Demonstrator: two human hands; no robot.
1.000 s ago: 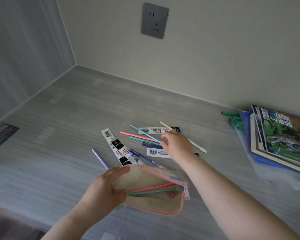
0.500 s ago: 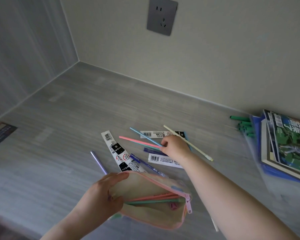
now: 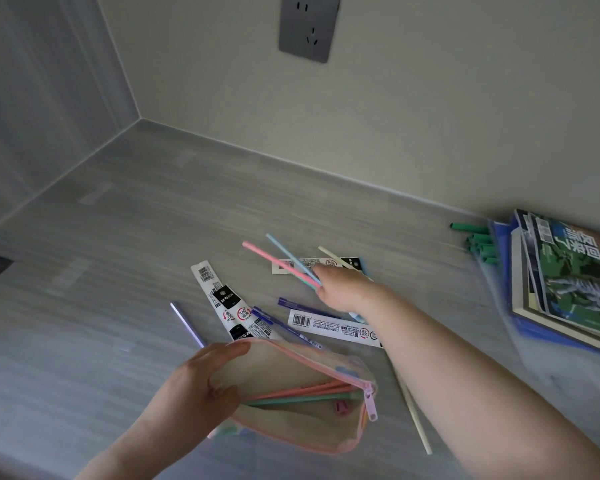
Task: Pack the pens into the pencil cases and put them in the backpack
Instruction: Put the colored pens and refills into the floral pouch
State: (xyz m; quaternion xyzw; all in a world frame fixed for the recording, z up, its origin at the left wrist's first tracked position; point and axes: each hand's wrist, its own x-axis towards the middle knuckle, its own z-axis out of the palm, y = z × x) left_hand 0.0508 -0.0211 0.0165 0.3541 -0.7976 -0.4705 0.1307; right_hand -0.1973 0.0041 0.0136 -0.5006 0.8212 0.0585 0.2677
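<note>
I see the left hand gripping the open end of the pink-trimmed pencil case, held above the table toward its near edge; pink and green pens show inside, their far ends hidden. The right hand is closed around a pink pen and a light blue pen, whose lower ends vanish in the fist. A cream pen is partly covered by my forearm. Books are cut off at the right edge.

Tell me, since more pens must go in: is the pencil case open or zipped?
Open. The pencil case gapes in the left hand, pens visible inside, zipper pull at the end.
</note>
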